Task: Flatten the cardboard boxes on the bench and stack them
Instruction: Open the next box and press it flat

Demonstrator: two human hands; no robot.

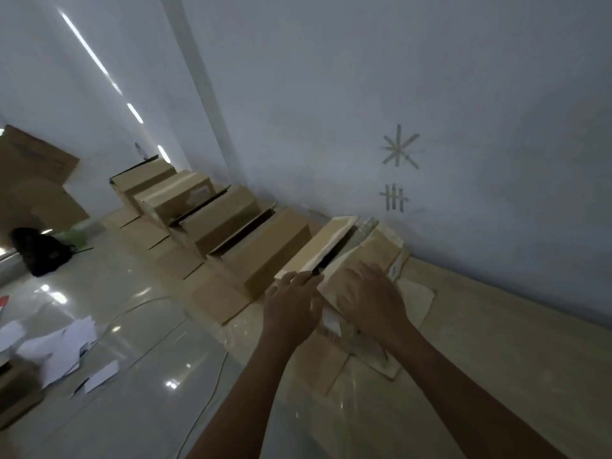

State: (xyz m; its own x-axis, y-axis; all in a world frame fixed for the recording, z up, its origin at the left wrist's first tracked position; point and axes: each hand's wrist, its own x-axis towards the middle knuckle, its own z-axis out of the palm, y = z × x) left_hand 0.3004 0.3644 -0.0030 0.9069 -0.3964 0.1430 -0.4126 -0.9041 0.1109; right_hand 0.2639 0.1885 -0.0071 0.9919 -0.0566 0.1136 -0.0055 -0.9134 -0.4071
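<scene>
A row of several brown cardboard boxes stands along a low pale bench (490, 329) against the wall. The nearest box (367, 250) has its two top flaps parted with a dark gap between them. My left hand (291, 309) grips the near end of the left flap at the gap. My right hand (371, 299) lies flat with spread fingers on the right flap. Beyond it stands a second box (265, 250), then a third box (218, 217) and further ones toward the far end. The view is tilted and slightly blurred.
Loose white papers (59, 346) lie on the glossy floor at left, with a black bag (43, 250) beyond them. Large cardboard sheets (33, 173) lean at the far left. A thin cable (205, 402) runs across the floor. Tape marks (397, 150) are on the wall.
</scene>
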